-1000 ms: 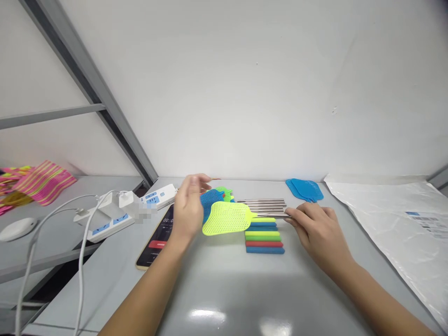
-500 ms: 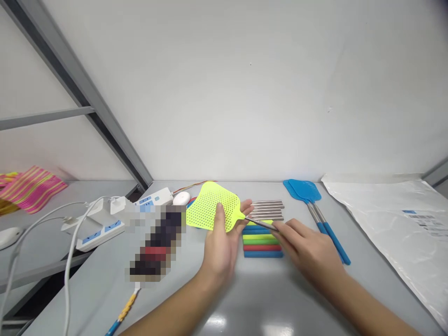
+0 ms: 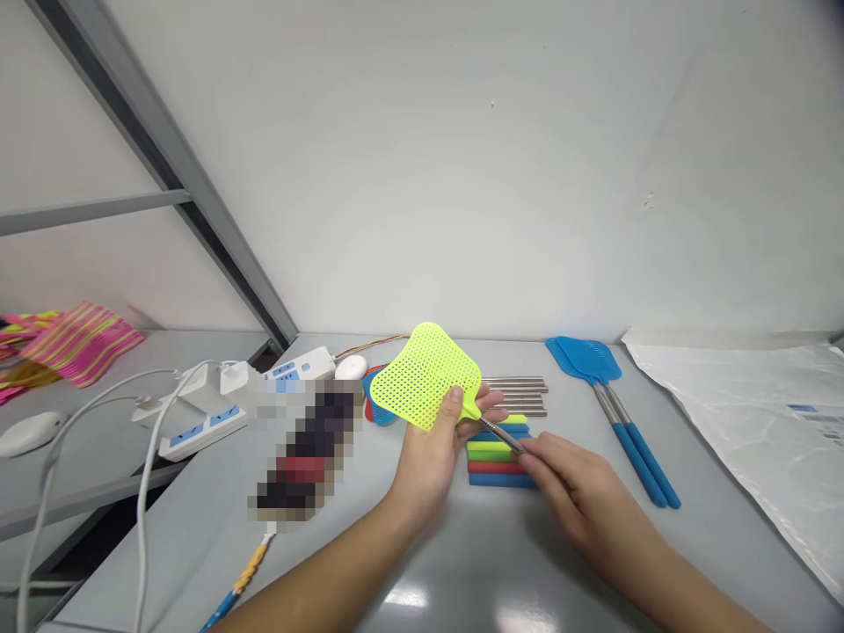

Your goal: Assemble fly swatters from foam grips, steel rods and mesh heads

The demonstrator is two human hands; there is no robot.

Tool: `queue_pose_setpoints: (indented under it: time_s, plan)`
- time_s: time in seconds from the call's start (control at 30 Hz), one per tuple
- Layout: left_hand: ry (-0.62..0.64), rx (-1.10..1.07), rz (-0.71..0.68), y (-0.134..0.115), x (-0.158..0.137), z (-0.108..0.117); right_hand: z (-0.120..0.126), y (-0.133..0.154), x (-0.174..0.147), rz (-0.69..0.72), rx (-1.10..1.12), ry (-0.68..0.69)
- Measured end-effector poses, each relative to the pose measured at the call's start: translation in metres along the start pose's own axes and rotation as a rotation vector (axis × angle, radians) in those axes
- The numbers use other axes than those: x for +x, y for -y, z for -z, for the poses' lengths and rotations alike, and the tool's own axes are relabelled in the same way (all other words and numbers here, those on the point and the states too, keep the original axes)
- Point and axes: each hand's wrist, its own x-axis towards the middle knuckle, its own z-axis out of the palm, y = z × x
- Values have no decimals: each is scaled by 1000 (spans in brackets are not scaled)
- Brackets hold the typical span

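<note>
My left hand (image 3: pixel 425 470) holds a yellow-green fly swatter head (image 3: pixel 422 374), with the thumb on top near its neck and the other fingers beneath. A metal rod (image 3: pixel 501 433) meets the neck of this head. My right hand (image 3: pixel 586 497) pinches the rod's other end between thumb and fingers. Under and behind the hands lie coloured handle tubes (image 3: pixel 499 468) in a row, partly hidden. Several bare metal rods (image 3: pixel 520 396) rest beyond them. More swatter heads, blue (image 3: pixel 386 411) and red, show partly behind the yellow-green one.
Two blue fly swatters (image 3: pixel 633 431) with blue grips lie to the right, beside a white plastic bag (image 3: pixel 745 413). At the left are power strips (image 3: pixel 204 431) with white cables, a white round case (image 3: pixel 351 367) and a pixelated object (image 3: pixel 307 457) with a cord.
The view has shifted slightly left. The swatter head is turned and tilted a little, its neck now pointing more downward to the right. Both hands keep their hold.
</note>
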Motion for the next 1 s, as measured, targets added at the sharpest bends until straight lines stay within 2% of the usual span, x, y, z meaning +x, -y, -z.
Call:
queue_pose_setpoints:
  time_s: [0.23,0.43,0.57,0.67,0.83,1.0]
  plan:
    - [17,-1,38,5,-3,-2,1,4,0,-22,34,-4]
    - [65,12,32,5,-4,-2,0,5,-1,-33,-44,-22]
    - [83,63,8,6,-1,3,2,3,1,-42,45,12]
    - [52,106,-28,5,2,5,5,2,5,-119,131,90]
    - [-69,85,-124,-5,8,9,15,5,7,-257,208,223]
    - [-145,36,-162,-17,18,17,14,8,3,-285,198,240]
